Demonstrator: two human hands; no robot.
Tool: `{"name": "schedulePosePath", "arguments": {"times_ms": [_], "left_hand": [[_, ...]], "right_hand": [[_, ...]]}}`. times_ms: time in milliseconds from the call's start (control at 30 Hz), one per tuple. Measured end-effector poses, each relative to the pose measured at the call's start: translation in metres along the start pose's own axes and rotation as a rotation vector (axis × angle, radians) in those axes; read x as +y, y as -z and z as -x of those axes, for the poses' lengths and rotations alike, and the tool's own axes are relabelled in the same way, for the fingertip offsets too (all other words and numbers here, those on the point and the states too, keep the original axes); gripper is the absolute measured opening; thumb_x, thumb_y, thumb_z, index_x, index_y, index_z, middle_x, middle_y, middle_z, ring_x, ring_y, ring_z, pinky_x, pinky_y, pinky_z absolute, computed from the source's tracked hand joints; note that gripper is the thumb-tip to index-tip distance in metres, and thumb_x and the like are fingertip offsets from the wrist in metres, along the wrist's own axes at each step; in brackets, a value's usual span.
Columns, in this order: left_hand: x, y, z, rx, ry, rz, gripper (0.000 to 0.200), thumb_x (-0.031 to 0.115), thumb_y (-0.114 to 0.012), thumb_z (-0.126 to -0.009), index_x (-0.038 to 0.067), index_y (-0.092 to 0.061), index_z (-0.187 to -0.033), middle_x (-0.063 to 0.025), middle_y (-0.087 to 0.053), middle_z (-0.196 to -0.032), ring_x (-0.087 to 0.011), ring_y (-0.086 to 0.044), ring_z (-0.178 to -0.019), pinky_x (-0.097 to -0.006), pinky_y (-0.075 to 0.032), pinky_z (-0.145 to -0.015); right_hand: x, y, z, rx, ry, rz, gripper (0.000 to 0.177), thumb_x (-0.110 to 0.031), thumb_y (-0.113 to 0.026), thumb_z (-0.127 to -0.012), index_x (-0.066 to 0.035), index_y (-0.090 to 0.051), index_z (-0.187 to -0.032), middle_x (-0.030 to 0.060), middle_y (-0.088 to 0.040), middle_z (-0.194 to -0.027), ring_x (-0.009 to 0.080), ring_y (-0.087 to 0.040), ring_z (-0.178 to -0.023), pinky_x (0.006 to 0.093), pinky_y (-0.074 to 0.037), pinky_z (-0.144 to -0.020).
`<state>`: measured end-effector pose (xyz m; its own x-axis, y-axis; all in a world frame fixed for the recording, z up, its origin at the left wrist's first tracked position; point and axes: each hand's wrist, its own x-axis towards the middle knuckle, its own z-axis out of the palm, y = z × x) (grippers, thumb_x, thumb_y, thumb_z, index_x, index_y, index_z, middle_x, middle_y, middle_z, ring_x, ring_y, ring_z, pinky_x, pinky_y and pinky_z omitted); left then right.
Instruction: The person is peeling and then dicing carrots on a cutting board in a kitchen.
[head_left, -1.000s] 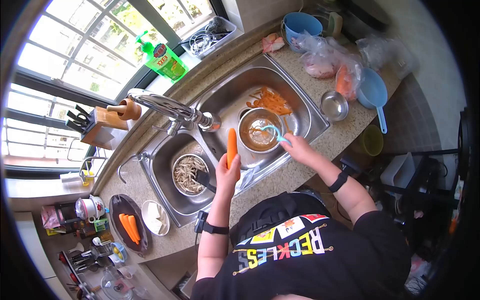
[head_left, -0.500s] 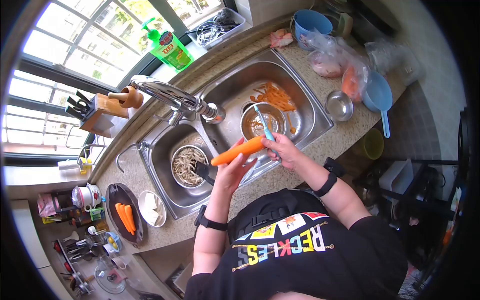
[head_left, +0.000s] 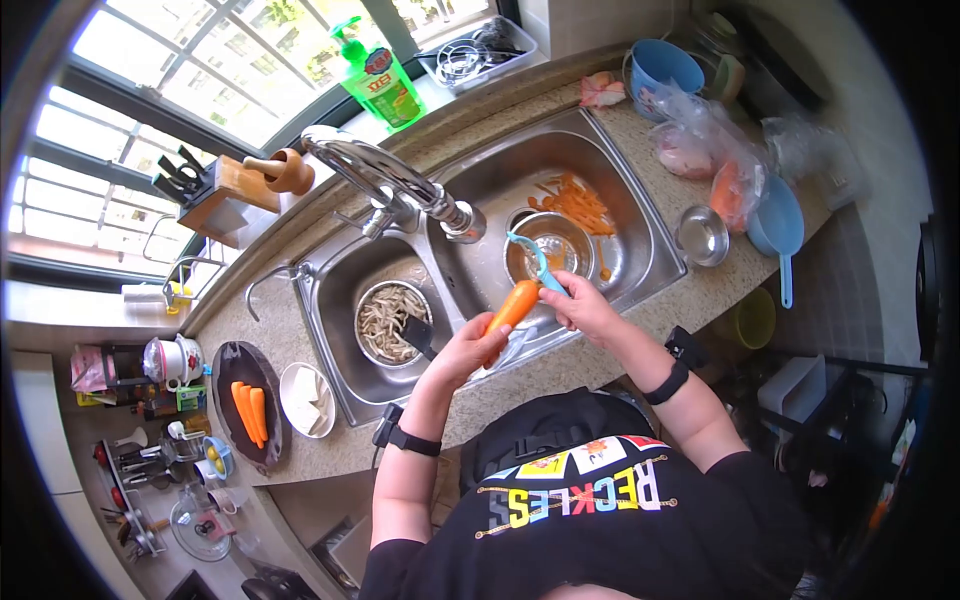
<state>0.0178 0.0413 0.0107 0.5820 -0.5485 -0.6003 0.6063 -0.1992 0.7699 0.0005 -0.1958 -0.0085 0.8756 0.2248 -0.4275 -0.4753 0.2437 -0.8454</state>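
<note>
Near the center of the frame, left hand (head_left: 475,348) with fingers clamped around the lower part of a carrot (head_left: 514,307), its length slanting toward the upper right. Just to the right, right hand (head_left: 583,308), fingers together on the handle of a light blue peeler (head_left: 543,262). Peeler head tilted up and left, in front of a metal bowl (head_left: 582,240). Upper end of the carrot close against the right hand; contact too small to tell.

Beyond both hands, a steel double sink: in the larger basin (head_left: 640,220), the metal bowl and a loose heap of orange peelings (head_left: 578,207); in the smaller basin (head_left: 390,387), left of center, a second bowl (head_left: 374,353) full of pale strips (head_left: 392,318).

At the lower left, on the counter, a dark oval tray (head_left: 228,370) with three more carrots (head_left: 250,413), and beside it a white dish (head_left: 286,400) of white pieces. At the upper left, a knife block (head_left: 245,190) by the window. Toward the upper right, a blue bucket (head_left: 668,65) and clear plastic bags (head_left: 690,140).
</note>
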Motion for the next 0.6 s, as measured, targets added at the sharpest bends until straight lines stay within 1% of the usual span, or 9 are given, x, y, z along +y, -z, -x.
{"name": "schedulePosePath", "arguments": {"times_ms": [33, 100, 200, 267, 333, 367, 400, 467, 600], "left_hand": [[0.001, 0.004, -0.004, 0.099, -0.065, -0.132, 0.032, 0.031, -0.058, -0.097, 0.004, -0.054, -0.115, 0.0008, -0.055, -0.081, -0.0065, -0.049, -0.061, -0.0216, -0.04, -0.052], [0.003, 0.028, 0.0, 0.236, -0.119, -0.049, 0.027, 0.03, -0.057, -0.098, 0.006, -0.054, -0.11, 0.0023, -0.053, -0.078, -0.0065, -0.049, -0.061, -0.0224, -0.042, -0.054], [0.016, 0.071, -0.001, 0.532, -0.226, 0.038, 0.025, 0.029, -0.057, -0.098, 0.007, -0.054, -0.11, 0.0027, -0.054, -0.079, -0.0066, -0.051, -0.062, -0.0221, -0.044, -0.055], [0.018, 0.116, 0.0, 0.659, -0.33, -0.063, 0.025, 0.029, -0.058, -0.097, 0.008, -0.055, -0.11, 0.0022, -0.055, -0.078, -0.0063, -0.053, -0.064, -0.0213, -0.044, -0.055], [0.036, 0.149, -0.02, 0.749, -0.468, -0.038, 0.025, 0.029, -0.058, -0.097, 0.008, -0.056, -0.11, 0.0019, -0.055, -0.077, -0.0058, -0.053, -0.065, -0.0208, -0.044, -0.055], [0.041, 0.162, -0.01, 0.813, -0.467, 0.032, 0.023, 0.029, -0.06, -0.096, 0.009, -0.057, -0.106, 0.0026, -0.053, -0.073, -0.0048, -0.048, -0.058, -0.0193, -0.04, -0.051], [0.047, 0.179, -0.025, 0.835, -0.568, 0.11, 0.025, 0.03, -0.06, -0.096, 0.009, -0.057, -0.109, 0.0021, -0.054, -0.075, -0.0053, -0.049, -0.06, -0.0206, -0.041, -0.051], [0.056, 0.211, -0.04, 0.791, -0.647, 0.193, 0.028, 0.032, -0.063, -0.095, 0.008, -0.059, -0.109, 0.0021, -0.054, -0.077, -0.0064, -0.052, -0.063, -0.0217, -0.044, -0.053], [0.07, 0.243, -0.064, 0.764, -0.628, 0.306, 0.028, 0.033, -0.064, -0.094, 0.008, -0.06, -0.108, 0.001, -0.058, -0.083, -0.0079, -0.054, -0.063, -0.0219, -0.047, -0.053]], "right_hand": [[-0.001, 0.001, -0.004, 0.072, -0.011, 0.003, 0.028, -0.024, -0.06, -0.096, -0.007, -0.058, -0.118, -0.0016, -0.057, -0.075, 0.0028, -0.042, -0.047, 0.0192, -0.033, -0.041], [0.007, 0.005, -0.006, 0.158, -0.053, 0.039, 0.029, -0.029, -0.053, -0.1, -0.006, -0.058, -0.117, 0.0015, -0.06, -0.084, 0.0036, -0.044, -0.049, 0.0201, -0.034, -0.041], [0.009, 0.016, -0.003, 0.113, -0.116, 0.03, 0.028, -0.027, -0.051, -0.1, -0.006, -0.058, -0.116, 0.0015, -0.06, -0.082, 0.004, -0.044, -0.049, 0.0203, -0.034, -0.041], [0.019, 0.013, 0.001, 0.126, -0.148, 0.053, 0.026, -0.025, -0.05, -0.1, -0.006, -0.058, -0.116, 0.0017, -0.06, -0.081, 0.0045, -0.044, -0.049, 0.02, -0.035, -0.041], [0.014, 0.021, -0.006, 0.139, -0.133, 0.099, 0.026, -0.025, -0.051, -0.1, -0.006, -0.058, -0.117, 0.0015, -0.06, -0.079, 0.0047, -0.044, -0.049, 0.0202, -0.035, -0.041], [0.018, 0.009, 0.003, 0.125, -0.176, 0.102, 0.027, -0.025, -0.049, -0.1, -0.007, -0.058, -0.118, 0.0007, -0.06, -0.08, 0.0045, -0.047, -0.052, 0.0199, -0.036, -0.043], [0.018, 0.011, 0.0, 0.125, -0.16, 0.114, 0.027, -0.025, -0.049, -0.1, -0.007, -0.058, -0.118, 0.0007, -0.06, -0.08, 0.0045, -0.047, -0.052, 0.0199, -0.036, -0.043], [0.023, 0.01, 0.001, 0.127, -0.165, 0.118, 0.026, -0.024, -0.049, -0.1, -0.006, -0.058, -0.118, 0.0006, -0.06, -0.08, 0.0048, -0.047, -0.052, 0.0199, -0.036, -0.044], [0.022, 0.007, 0.006, 0.152, -0.206, 0.114, 0.026, -0.023, -0.05, -0.1, -0.005, -0.058, -0.117, 0.0011, -0.061, -0.081, 0.0049, -0.047, -0.052, 0.0201, -0.037, -0.044]]}}
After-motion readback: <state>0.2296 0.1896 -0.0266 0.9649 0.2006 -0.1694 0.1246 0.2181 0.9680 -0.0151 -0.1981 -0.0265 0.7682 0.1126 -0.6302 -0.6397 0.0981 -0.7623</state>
